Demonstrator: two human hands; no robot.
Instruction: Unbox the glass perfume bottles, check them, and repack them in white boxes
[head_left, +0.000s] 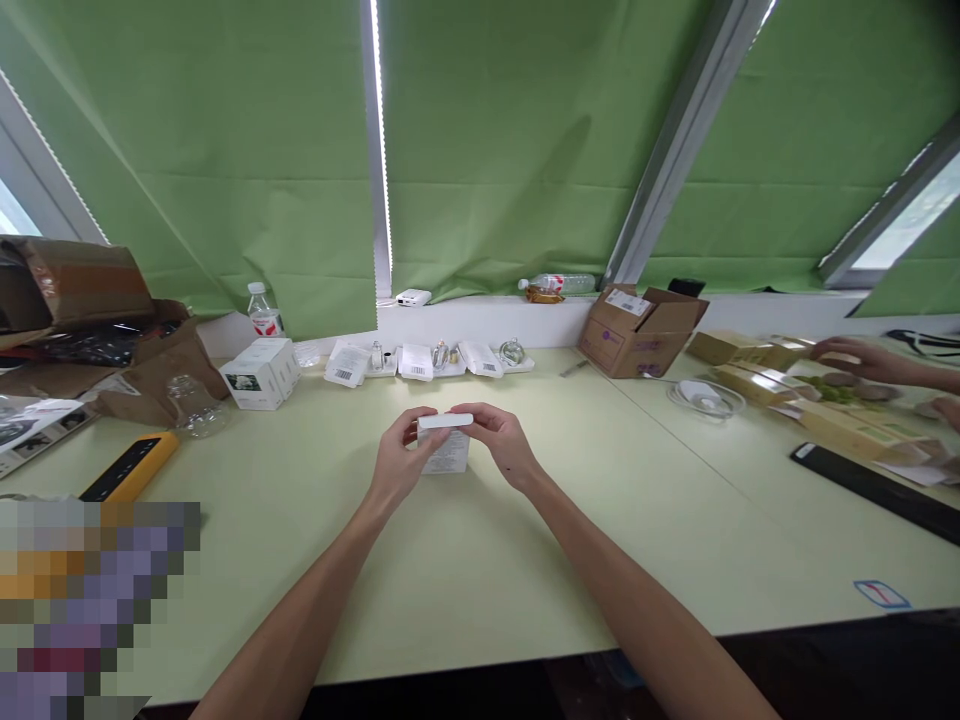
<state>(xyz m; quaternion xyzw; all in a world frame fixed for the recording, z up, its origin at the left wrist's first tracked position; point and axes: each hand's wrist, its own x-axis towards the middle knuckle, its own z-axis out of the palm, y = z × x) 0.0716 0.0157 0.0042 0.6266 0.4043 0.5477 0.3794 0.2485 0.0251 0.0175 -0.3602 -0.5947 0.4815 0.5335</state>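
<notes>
The grip is holding from both sides: the left hand point(401, 452) and right hand point(504, 445) are pinching a small printed white carton point(448, 460) near its top, its pale upper edge running nine to three o'clock. It is lying towards three o'clock from the left, nine from the right, neither hand being nearer. Whether it is touching the bench point(457, 590) is staying unclear.

Both hands point(401, 455) point(504, 445) close together

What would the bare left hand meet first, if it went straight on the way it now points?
The small white rectangular cardboard box, which the left hand appears to touch; beyond it, depth is unclear.
</notes>
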